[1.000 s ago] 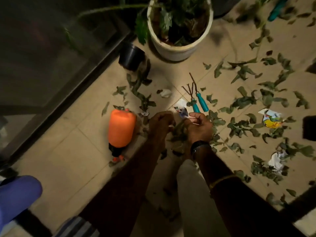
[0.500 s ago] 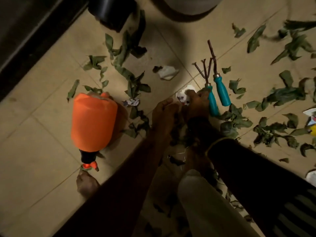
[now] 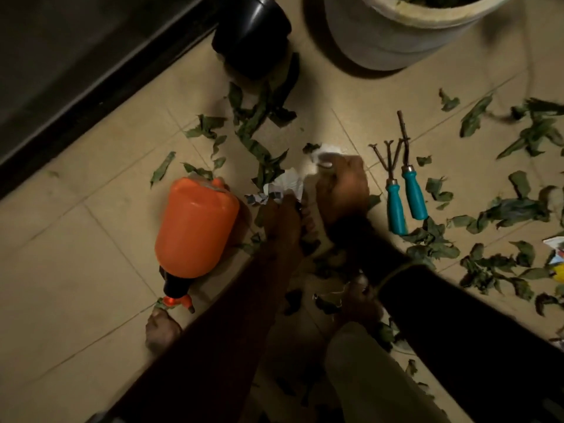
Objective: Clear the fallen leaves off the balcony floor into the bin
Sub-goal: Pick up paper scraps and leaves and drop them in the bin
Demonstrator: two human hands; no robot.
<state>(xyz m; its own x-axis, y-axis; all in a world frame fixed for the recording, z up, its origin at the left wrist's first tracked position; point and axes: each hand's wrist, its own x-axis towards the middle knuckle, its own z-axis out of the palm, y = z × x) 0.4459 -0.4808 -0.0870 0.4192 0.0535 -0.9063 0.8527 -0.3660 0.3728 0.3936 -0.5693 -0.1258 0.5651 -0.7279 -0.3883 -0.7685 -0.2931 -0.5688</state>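
- Head view: both hands are down at the middle of the tiled balcony floor (image 3: 76, 245), close together.
- The left hand (image 3: 282, 218) has its fingertips on a crumpled white paper scrap (image 3: 287, 184); whether it pinches the scrap or only touches it cannot be told.
- The right hand (image 3: 343, 190) is curled, with a second white paper piece (image 3: 325, 154) at its fingertips; the grip appears closed on it, though blur limits certainty.
- Fallen leaves (image 3: 259, 148) lie scattered across the floor: one trail runs from the black pot (image 3: 250, 35) toward the hands, and a denser spread (image 3: 500, 209) covers the right side. More leaves lie under and between the forearms.
- No bin can be identified.
- An orange spray bottle (image 3: 195, 227) lies on its side just left of the left hand, its nozzle pointing toward the near edge, beside a bare foot (image 3: 161, 328).
- Two hand tools with teal handles (image 3: 404, 199) lie side by side just right of the right hand, prongs pointing away.
- A large pale planter (image 3: 396, 32) stands at the far edge, beside the black pot.
- A dark door frame (image 3: 91, 87) borders the floor's left side.
- Coloured wrappers (image 3: 555, 254) lie at the right edge.
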